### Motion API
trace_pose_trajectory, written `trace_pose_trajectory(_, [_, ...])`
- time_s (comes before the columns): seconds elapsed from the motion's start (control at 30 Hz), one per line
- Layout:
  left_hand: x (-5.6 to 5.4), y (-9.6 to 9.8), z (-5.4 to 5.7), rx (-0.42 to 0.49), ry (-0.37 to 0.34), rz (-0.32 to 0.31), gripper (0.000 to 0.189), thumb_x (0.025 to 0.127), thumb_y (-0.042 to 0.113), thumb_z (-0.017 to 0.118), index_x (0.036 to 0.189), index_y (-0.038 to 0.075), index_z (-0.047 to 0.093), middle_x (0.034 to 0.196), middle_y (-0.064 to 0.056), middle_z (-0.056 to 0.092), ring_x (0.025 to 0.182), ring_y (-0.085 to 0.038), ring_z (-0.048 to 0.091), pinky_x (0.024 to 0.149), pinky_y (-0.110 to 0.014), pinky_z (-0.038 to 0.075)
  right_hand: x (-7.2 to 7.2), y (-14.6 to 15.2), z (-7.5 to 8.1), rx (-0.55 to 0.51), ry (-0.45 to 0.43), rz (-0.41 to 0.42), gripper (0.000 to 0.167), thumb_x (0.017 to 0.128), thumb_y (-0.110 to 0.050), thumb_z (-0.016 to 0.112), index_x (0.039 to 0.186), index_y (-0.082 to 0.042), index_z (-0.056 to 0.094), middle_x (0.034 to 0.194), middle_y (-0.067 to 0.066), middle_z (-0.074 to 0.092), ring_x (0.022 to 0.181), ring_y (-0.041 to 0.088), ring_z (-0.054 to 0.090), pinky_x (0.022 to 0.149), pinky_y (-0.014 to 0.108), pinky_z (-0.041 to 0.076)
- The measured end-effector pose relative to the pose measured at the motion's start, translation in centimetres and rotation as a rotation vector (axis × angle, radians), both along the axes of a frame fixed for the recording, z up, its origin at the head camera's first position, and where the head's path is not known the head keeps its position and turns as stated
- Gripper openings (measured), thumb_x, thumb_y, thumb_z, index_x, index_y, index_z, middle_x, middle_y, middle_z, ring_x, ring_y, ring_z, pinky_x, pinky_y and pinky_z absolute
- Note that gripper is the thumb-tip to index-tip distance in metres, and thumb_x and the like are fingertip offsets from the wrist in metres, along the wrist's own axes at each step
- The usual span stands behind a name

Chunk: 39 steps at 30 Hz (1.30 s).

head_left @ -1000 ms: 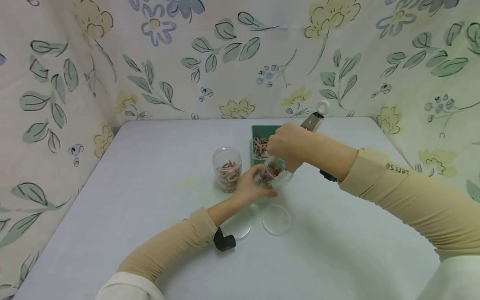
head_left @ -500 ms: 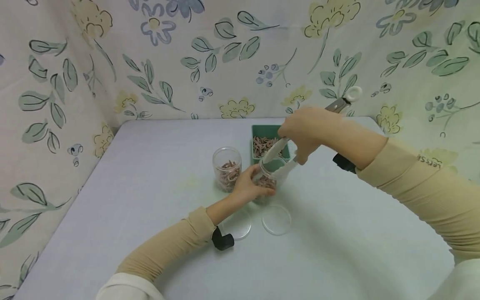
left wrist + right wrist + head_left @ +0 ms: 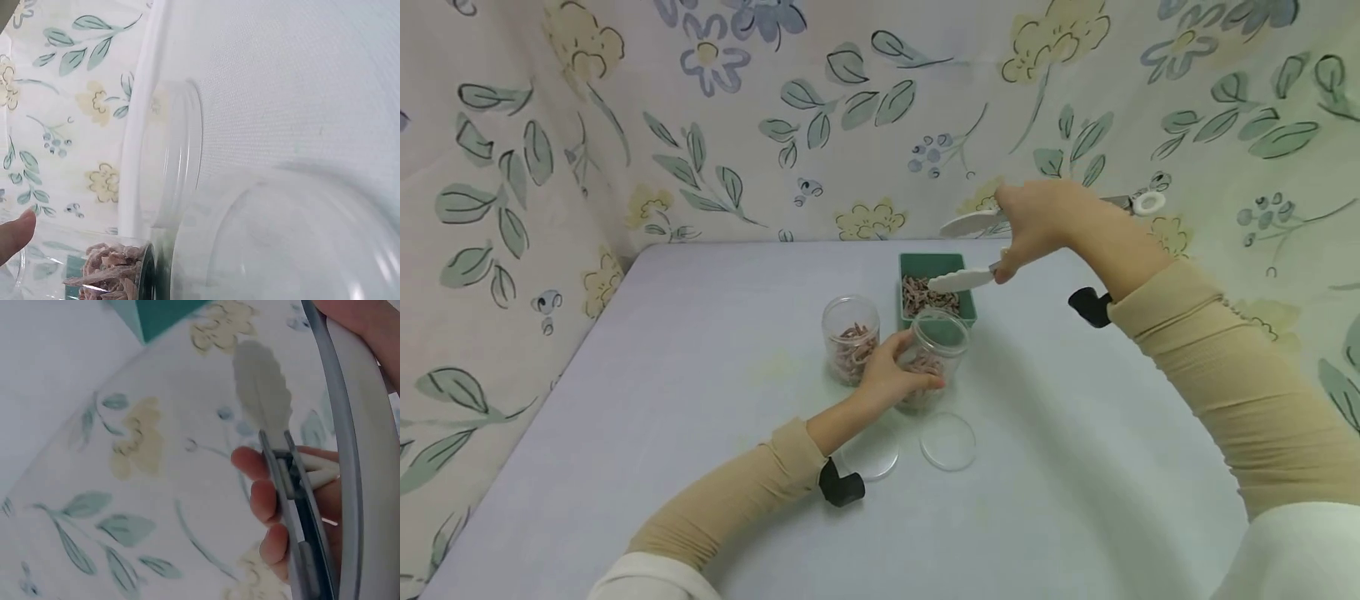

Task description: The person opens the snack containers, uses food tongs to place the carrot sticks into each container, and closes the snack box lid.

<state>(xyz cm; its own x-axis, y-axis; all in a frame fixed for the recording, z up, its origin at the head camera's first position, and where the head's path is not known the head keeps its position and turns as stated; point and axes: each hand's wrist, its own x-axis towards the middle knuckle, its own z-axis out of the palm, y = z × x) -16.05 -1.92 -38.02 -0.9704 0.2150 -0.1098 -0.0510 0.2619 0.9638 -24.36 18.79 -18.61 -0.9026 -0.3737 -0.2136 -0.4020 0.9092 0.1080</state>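
Observation:
My left hand (image 3: 891, 375) grips a clear plastic jar (image 3: 942, 337) partly filled with brownish dried strips, which also show inside the jar (image 3: 109, 275) in the left wrist view. My right hand (image 3: 1041, 221) holds a pair of tongs (image 3: 962, 280) with white scalloped tips spread apart, nothing between them, over the green bin. In the right wrist view, fingers curl round the tongs' metal arm (image 3: 306, 537). The green bin (image 3: 932, 265) behind the held jar contains more of the strips. A second clear jar (image 3: 850, 317), also with strips in it, stands left of my left hand.
Two clear round lids lie on the white table in front of the jars: the right lid (image 3: 948, 442) in full, the left lid (image 3: 880, 462) partly behind my wrist. A floral cloth (image 3: 737, 125) hangs along the table's far edge (image 3: 760, 243).
The tongs have come up out of the held jar, opened wide, and moved back above the green bin. Strips that hung in the jar's mouth now lie inside it. My left hand stays put.

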Motion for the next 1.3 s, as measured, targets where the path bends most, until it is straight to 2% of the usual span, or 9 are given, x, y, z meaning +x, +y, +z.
trace_pose_trajectory(0.1, [0.0,-0.1,0.1,0.006,0.002,0.014,0.079,0.071,0.011,0.087,0.140,0.007,0.049,0.143,-0.013,0.049,0.135,-0.030,0.040,0.112,-0.044,0.032,-1.3,-0.7,-2.2,-0.006,-0.046,-0.018,0.099,0.068,-0.050,0.080,0.137,0.007,0.038,0.125,0.025,0.056,0.108,0.039,0.057,0.086,0.056,0.049])
trace_pose_trajectory(0.2, [-0.2,-0.1,0.0,0.004,0.016,0.009,0.076,0.072,0.009,0.087,0.138,0.007,0.050,0.141,-0.012,0.051,0.135,-0.029,0.041,0.111,-0.045,0.032,-2.3,-1.6,-3.8,0.032,-0.085,-0.032,0.104,0.068,-0.050,0.080,0.143,0.005,0.033,0.131,0.024,0.054,0.114,0.041,0.055,0.088,0.055,0.049])
trace_pose_trajectory(0.4, [-0.3,0.2,-0.3,-0.008,0.023,-0.001,0.074,0.071,0.008,0.087,0.136,0.007,0.053,0.139,-0.011,0.053,0.133,-0.028,0.042,0.111,-0.044,0.032,-3.5,-3.5,-5.8,0.168,-0.121,-0.019,0.109,0.068,-0.049,0.082,0.151,-0.001,0.028,0.141,0.023,0.048,0.122,0.043,0.050,0.094,0.060,0.044])
trace_pose_trajectory(0.53, [-0.2,0.3,-0.3,0.001,0.010,0.004,0.074,0.070,0.008,0.087,0.136,0.006,0.053,0.140,-0.011,0.053,0.133,-0.028,0.043,0.111,-0.044,0.033,-3.7,-4.9,-7.0,0.204,-0.092,0.022,0.108,0.066,-0.047,0.085,0.150,-0.004,0.032,0.137,0.019,0.053,0.118,0.041,0.054,0.096,0.059,0.043])
trace_pose_trajectory(0.63, [-0.1,0.2,-0.3,-0.001,0.008,0.004,0.075,0.070,0.009,0.088,0.136,0.007,0.052,0.141,-0.012,0.052,0.134,-0.028,0.042,0.110,-0.044,0.034,-3.9,-5.7,-7.9,0.222,-0.046,0.059,0.098,0.066,-0.045,0.085,0.143,-0.002,0.041,0.130,0.016,0.058,0.111,0.038,0.058,0.096,0.055,0.045])
trace_pose_trajectory(0.8, [-0.1,0.1,-0.1,-0.005,0.009,0.003,0.077,0.071,0.010,0.087,0.139,0.007,0.050,0.143,-0.011,0.049,0.135,-0.028,0.041,0.110,-0.044,0.034,-4.2,-6.5,-8.6,0.246,0.031,0.041,0.084,0.066,-0.047,0.083,0.129,-0.002,0.051,0.115,0.013,0.063,0.099,0.035,0.061,0.089,0.049,0.051])
trace_pose_trajectory(0.93, [-0.1,0.1,0.0,-0.003,0.001,0.001,0.077,0.072,0.010,0.087,0.139,0.007,0.049,0.144,-0.012,0.048,0.136,-0.028,0.040,0.111,-0.044,0.034,-4.5,-6.1,-8.7,0.213,0.014,0.004,0.086,0.064,-0.045,0.085,0.129,-0.001,0.050,0.114,0.014,0.063,0.098,0.034,0.061,0.086,0.048,0.052])
trace_pose_trajectory(1.2, [-0.2,0.1,0.0,-0.006,0.005,0.009,0.077,0.070,0.009,0.088,0.138,0.007,0.051,0.143,-0.012,0.050,0.135,-0.028,0.040,0.111,-0.044,0.033,-5.1,-4.3,-9.1,0.056,-0.135,-0.057,0.097,0.067,-0.043,0.085,0.143,-0.001,0.040,0.135,0.020,0.053,0.120,0.041,0.051,0.098,0.056,0.043])
trace_pose_trajectory(1.3, [-0.2,0.1,-0.1,-0.012,0.009,0.009,0.078,0.070,0.010,0.088,0.138,0.007,0.051,0.143,-0.012,0.050,0.135,-0.029,0.040,0.111,-0.045,0.033,-5.2,-3.7,-9.3,0.024,-0.172,-0.075,0.099,0.070,-0.044,0.083,0.147,-0.002,0.036,0.139,0.021,0.049,0.124,0.042,0.048,0.099,0.057,0.042])
